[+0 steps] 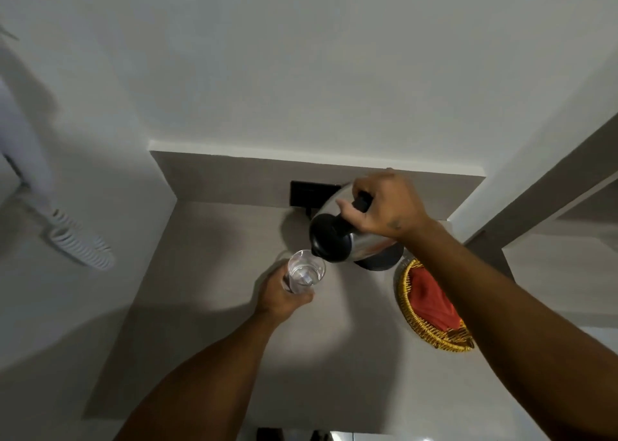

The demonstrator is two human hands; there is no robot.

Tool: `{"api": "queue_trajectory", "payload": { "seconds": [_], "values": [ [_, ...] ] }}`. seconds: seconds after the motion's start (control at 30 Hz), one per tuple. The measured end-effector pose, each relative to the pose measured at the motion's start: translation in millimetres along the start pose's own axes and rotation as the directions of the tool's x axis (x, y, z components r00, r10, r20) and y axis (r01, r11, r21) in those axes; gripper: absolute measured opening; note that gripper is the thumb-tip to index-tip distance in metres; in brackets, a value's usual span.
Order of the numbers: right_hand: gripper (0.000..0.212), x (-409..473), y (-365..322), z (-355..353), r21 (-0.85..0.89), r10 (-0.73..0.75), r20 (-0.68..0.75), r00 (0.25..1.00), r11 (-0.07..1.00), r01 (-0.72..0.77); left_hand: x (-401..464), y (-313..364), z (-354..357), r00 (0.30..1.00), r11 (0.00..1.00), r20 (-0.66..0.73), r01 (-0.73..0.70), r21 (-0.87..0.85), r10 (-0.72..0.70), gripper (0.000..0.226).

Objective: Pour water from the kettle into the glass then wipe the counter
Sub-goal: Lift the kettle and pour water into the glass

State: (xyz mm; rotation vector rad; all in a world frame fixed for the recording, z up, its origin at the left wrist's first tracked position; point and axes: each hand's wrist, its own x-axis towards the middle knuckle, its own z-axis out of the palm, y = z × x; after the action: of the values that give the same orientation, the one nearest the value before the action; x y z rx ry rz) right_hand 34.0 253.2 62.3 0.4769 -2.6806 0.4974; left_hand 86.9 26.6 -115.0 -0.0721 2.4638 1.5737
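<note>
Steadying clear glass point(306, 271) in left hand point(284, 298), wrapped low, above counter point(207, 307) centre. Tilting steel kettle point(351, 236), right hand point(384, 206) clamped on handle, spout meeting rim, limiting spills.

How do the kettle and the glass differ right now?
The kettle is shiny metal with a black lid; the glass is clear and much smaller. The kettle is tipped toward the glass; the glass is roughly upright. The right hand holds the kettle, the left hand the glass. Both are gripped.
</note>
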Motion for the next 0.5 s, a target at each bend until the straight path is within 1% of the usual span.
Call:
{"api": "queue_trajectory", "payload": {
  "seconds": [0.07,0.17,0.27,0.5],
  "values": [
    [0.041,4.2,-13.4,0.7,-0.084,-0.094,0.012,0.996,0.992,0.095,0.1,-0.7,-1.0,1.0,1.0,0.002,-0.013,-0.006,0.013,0.058],
    [0.041,9.8,-29.3,2.3,-0.143,-0.198,0.07,0.978,0.968,0.206,0.8,-3.8,-2.2,1.0,1.0,-0.005,-0.016,0.015,0.016,0.056],
    [0.041,11.7,-40.7,3.3,-0.191,-0.263,0.11,0.958,0.941,0.28,1.7,-5.7,-2.4,1.0,0.999,0.004,-0.026,0.029,0.026,0.057],
    [0.043,17.6,-58.1,4.9,-0.3,-0.384,0.145,0.912,0.861,0.411,1.9,-6.9,-4.1,1.0,0.995,0.006,-0.027,0.094,0.026,0.054]
  ]
}}
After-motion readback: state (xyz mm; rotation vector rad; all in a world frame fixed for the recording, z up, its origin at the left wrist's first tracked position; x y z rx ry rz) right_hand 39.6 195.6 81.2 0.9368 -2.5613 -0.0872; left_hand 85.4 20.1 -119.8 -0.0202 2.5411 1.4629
